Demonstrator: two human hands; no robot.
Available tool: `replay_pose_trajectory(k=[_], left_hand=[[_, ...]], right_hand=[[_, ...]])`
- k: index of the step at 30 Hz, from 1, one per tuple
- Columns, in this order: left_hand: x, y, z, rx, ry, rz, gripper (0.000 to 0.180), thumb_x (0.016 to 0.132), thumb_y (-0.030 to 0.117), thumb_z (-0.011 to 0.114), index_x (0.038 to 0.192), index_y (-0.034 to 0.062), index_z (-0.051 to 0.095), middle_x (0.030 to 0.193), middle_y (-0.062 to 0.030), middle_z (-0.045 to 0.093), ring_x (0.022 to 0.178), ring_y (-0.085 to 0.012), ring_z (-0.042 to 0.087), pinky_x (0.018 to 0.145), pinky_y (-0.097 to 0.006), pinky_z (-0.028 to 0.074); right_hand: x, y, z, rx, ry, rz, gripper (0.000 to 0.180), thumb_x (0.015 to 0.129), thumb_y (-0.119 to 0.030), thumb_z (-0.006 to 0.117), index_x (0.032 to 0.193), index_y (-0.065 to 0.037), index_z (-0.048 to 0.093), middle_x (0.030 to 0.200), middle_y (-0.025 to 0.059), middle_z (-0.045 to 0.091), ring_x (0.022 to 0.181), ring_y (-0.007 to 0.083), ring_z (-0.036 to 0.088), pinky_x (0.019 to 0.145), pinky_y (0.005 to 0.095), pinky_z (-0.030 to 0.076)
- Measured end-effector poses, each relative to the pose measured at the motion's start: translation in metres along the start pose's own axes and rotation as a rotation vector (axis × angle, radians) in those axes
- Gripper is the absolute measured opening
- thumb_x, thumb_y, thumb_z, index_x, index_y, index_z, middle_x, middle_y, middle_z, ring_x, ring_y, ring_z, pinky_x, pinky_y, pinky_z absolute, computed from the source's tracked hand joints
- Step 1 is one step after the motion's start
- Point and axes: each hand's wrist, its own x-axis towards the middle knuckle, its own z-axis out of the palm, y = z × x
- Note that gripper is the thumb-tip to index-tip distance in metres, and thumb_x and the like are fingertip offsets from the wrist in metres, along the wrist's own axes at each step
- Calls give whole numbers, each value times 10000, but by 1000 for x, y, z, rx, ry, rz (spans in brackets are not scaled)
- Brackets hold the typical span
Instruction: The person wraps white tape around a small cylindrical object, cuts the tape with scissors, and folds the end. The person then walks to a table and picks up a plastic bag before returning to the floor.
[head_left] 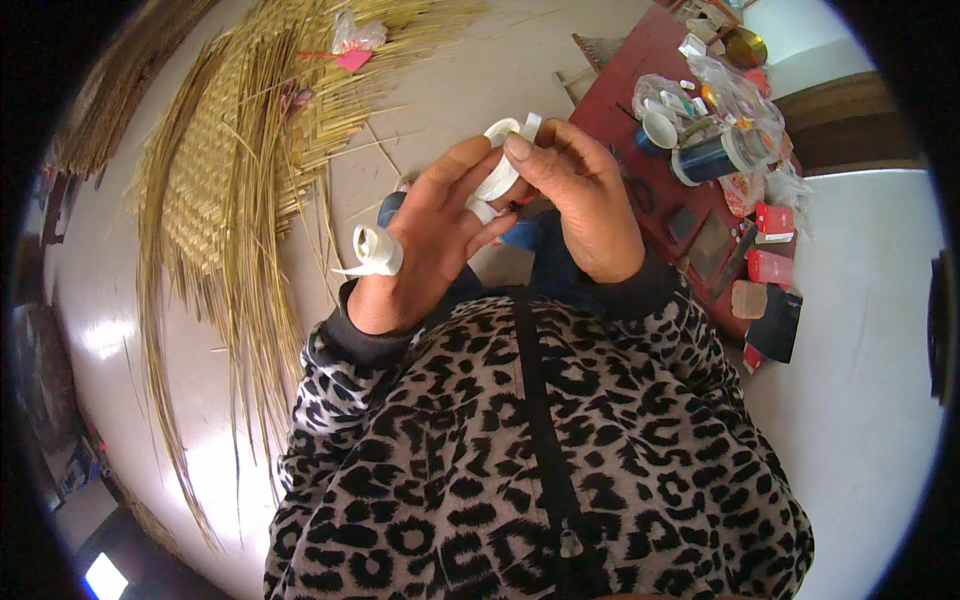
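A roll of white tape (497, 182) is held up in front of me between my two hands. My left hand (425, 225) has its fingers bent against the roll's left side, palm toward me. White tape is wrapped around the left thumb (375, 250), with a loose end sticking out. Another white band (484, 210) shows by the lower left fingers. My right hand (592, 205) pinches the roll between thumb and fingers, and a short white strip (531, 126) stands up beside the thumb tip. The right fingertips are partly hidden behind the roll.
A partly woven straw mat (215, 190) with long loose strands covers the floor at left. On the right, a red table (625, 110) bears a blue jar (705, 160), a cup (658, 132), plastic bags, red boxes (770, 267) and a black block (775, 325).
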Motion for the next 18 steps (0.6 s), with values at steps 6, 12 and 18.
replay_pose_trajectory(k=[6,12,18], left_hand=[[-7,-1,-1,94,-7,-45,1251,683,861,569,1509,-6,204,1559,-185,260,1388,-335,378,1136,-442,319],[-13,-4,-3,130,-39,-85,1173,706,869,527,1461,-3,317,1474,-170,394,1356,-320,425,1102,-430,366],[-15,-18,-13,136,-49,-138,1116,730,863,504,1413,-12,382,1425,-163,440,1317,-290,462,1069,-413,396]], right_hand=[[-1,2,-5,221,-62,197,334,931,-366,654,934,-37,593,865,41,656,735,113,653,642,223,488],[-3,8,-13,236,-185,309,412,924,-437,642,1020,-42,574,877,36,634,738,103,620,718,237,508],[-2,17,-21,247,-141,325,421,922,-431,645,1044,-34,572,866,50,631,717,121,625,657,259,541]])
